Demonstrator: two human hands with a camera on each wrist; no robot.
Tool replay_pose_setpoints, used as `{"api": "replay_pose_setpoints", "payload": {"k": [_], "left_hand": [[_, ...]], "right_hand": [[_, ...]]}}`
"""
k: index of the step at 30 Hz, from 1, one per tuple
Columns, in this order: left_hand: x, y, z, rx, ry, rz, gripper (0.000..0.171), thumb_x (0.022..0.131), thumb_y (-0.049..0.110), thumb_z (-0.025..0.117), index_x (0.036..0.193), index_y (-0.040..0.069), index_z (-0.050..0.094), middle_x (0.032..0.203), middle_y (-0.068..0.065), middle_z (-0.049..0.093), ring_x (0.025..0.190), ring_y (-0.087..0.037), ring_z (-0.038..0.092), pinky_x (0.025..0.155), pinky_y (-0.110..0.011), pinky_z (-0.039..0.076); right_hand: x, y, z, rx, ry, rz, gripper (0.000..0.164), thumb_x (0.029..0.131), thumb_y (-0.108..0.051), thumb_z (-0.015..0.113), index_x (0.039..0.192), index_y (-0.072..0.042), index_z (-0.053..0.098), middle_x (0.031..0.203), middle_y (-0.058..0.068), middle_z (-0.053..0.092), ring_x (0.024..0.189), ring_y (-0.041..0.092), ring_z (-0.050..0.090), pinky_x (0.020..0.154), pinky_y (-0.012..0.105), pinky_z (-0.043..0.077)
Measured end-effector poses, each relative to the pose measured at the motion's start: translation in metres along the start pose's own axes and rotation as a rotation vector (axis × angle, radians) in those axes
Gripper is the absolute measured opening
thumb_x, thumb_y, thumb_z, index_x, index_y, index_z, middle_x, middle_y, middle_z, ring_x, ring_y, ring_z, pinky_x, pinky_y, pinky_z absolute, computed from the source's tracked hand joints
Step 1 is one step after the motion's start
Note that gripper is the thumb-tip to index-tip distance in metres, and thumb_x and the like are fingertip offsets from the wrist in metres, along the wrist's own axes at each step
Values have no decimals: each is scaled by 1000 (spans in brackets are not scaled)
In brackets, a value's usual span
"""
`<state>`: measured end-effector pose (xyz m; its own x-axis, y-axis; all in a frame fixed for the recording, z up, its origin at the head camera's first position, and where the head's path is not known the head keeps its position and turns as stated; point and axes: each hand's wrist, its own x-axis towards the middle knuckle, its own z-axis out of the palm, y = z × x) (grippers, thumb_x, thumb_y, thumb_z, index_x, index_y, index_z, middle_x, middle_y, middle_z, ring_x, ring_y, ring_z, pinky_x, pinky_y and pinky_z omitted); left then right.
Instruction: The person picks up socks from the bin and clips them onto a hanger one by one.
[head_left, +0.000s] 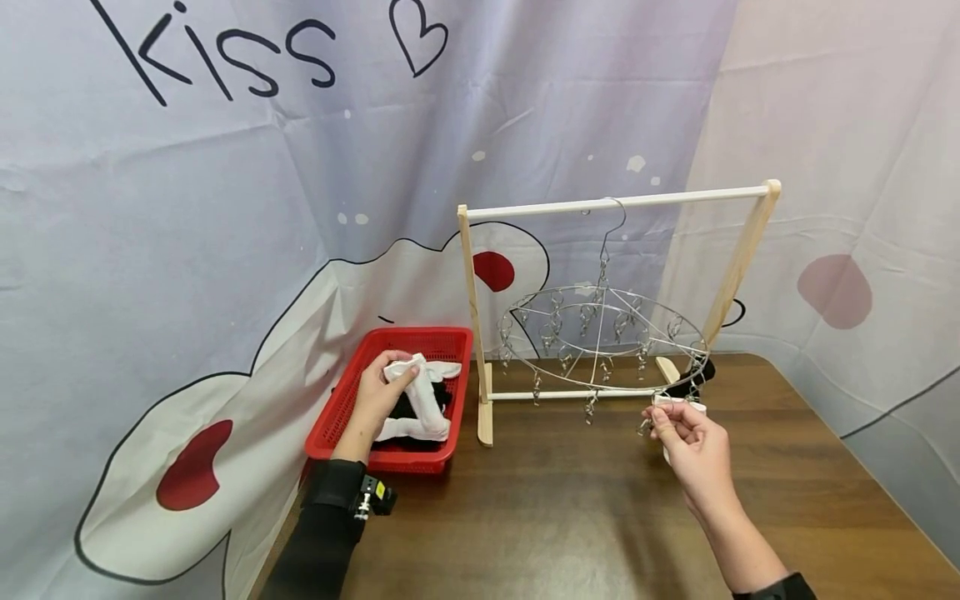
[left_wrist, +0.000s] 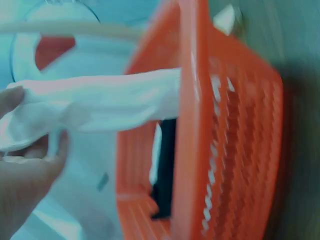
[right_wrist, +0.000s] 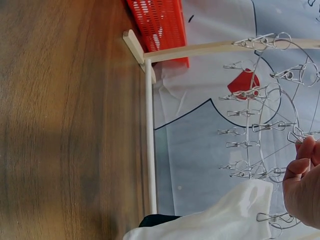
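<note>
My left hand [head_left: 381, 390] holds a white sock [head_left: 426, 404] above the red basket [head_left: 318, 429], its lower part hanging down towards the other socks. In the left wrist view, the thumb and fingers grip one end of this sock [left_wrist: 100, 102]. On the right, my right hand [head_left: 697, 450] is at the near rim of the round wire drying hanger [head_left: 597, 350]. The right wrist view shows its fingertips pinching a metal clip [right_wrist: 297, 135]. Beside that hand a white sock [right_wrist: 225, 212] hangs from another clip [right_wrist: 275, 218], with a black sock [right_wrist: 155, 220] partly hidden behind it.
A wooden stand [head_left: 471, 283] with a white crossbar [head_left: 690, 197] carries the hanger by its hook. Several metal clips [head_left: 590, 408] dangle round the rings. Black and white socks lie in the basket. The brown table [head_left: 555, 517] meets a printed curtain [head_left: 187, 208] behind.
</note>
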<state>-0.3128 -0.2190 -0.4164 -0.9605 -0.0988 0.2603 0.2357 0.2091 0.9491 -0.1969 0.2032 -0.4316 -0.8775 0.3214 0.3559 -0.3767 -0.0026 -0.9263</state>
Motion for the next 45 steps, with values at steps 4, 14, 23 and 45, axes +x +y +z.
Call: {"api": "replay_pose_setpoints", "payload": {"k": [4, 14, 23, 45], "left_hand": [[-15, 22, 32, -66, -48, 69, 33, 93, 8, 73, 123, -2, 60, 102, -11, 66, 80, -8, 61, 67, -21, 51], [-90, 27, 140, 27, -430, 66, 16, 91, 19, 76, 96, 3, 75, 79, -1, 69, 67, -7, 59, 56, -21, 48], [-128, 39, 219, -458, -357, -228, 24, 88, 7, 75, 107, -7, 70, 90, -9, 74, 73, -10, 67, 66, -21, 56], [-130, 48, 228, -467, -421, -8, 20, 91, 0, 67, 111, -2, 64, 89, -18, 74, 65, -7, 62, 56, -17, 49]], "right_hand": [[0, -1, 0, 20, -1, -4, 22, 97, -2, 65, 101, 19, 61, 88, -1, 76, 67, 7, 63, 58, 15, 50], [-6, -4, 15, 47, -48, -36, 15, 96, 5, 63, 93, 19, 60, 87, 3, 76, 66, 6, 62, 63, 17, 52], [-13, -6, 24, -65, -90, -98, 10, 95, 6, 64, 92, 15, 66, 90, 4, 77, 77, 8, 66, 64, 17, 50], [-11, -9, 15, -121, -163, -92, 20, 101, -2, 60, 105, 16, 64, 95, -5, 74, 86, 8, 62, 72, 16, 49]]}}
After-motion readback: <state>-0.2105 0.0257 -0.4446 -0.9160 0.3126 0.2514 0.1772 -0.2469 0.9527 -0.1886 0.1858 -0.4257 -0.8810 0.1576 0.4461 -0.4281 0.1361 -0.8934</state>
